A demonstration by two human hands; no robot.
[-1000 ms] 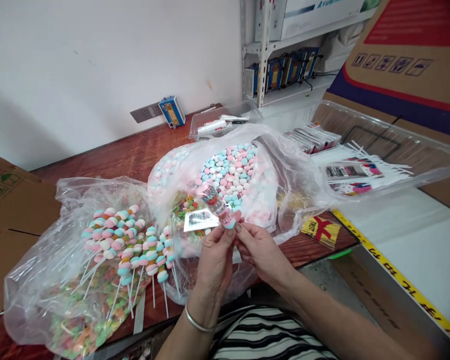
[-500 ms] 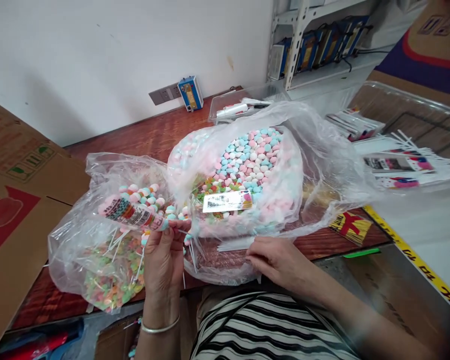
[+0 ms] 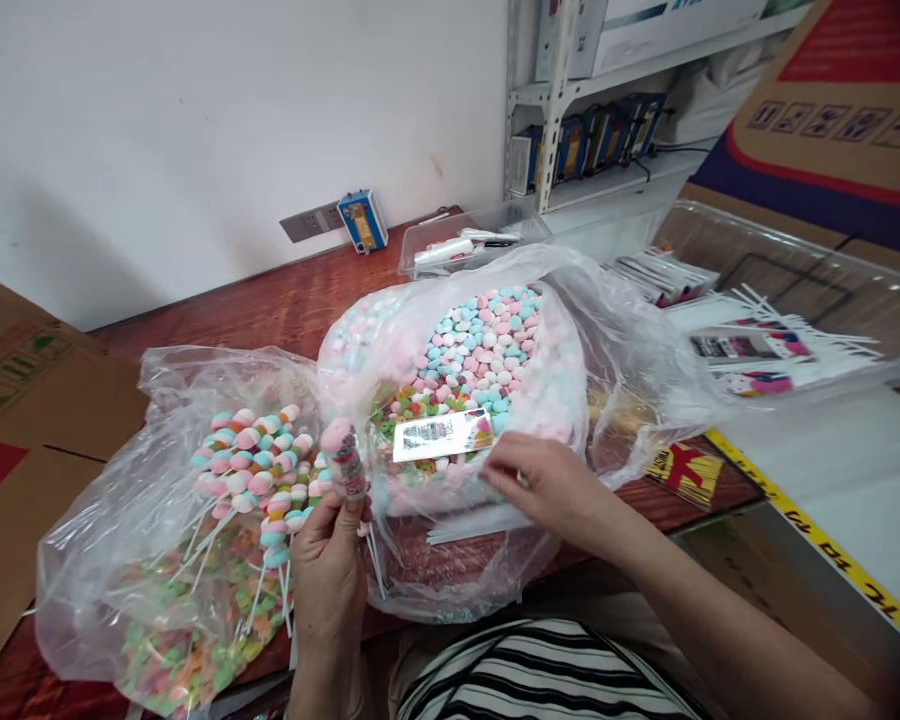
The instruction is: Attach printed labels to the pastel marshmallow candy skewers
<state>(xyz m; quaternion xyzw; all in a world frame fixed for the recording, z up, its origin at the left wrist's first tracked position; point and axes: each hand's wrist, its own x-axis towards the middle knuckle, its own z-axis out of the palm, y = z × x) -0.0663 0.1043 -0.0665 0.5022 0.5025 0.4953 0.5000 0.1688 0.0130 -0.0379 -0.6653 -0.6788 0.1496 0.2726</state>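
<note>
My left hand (image 3: 330, 570) is closed around a wrapped marshmallow skewer (image 3: 343, 455), which stands nearly upright with a pink marshmallow at its top. Just right of a printed wrapper (image 3: 442, 436), my right hand (image 3: 536, 485) hovers with loosely bent fingers and nothing visible in them. That wrapper lies over gummies (image 3: 401, 405) at the near side of a clear bag full of pink, blue and white marshmallows (image 3: 487, 340). Left of my left hand, several finished marshmallow skewers (image 3: 251, 460) rest on a bag of gummies (image 3: 187, 620). White sticks (image 3: 469, 524) lie below the wrapper.
A clear tray (image 3: 795, 240) at right holds printed wrappers (image 3: 750, 345) and white sticks. Behind the marshmallows is a plastic box (image 3: 457, 250) with pens. Cardboard boxes (image 3: 45, 370) flank the wooden table (image 3: 270, 290). A yellow packet (image 3: 686, 472) lies near its front right edge.
The skewer in my left hand has turned from tilting left to nearly upright. My right hand has risen from beside the white sticks toward the printed wrapper. The camera view has shifted.
</note>
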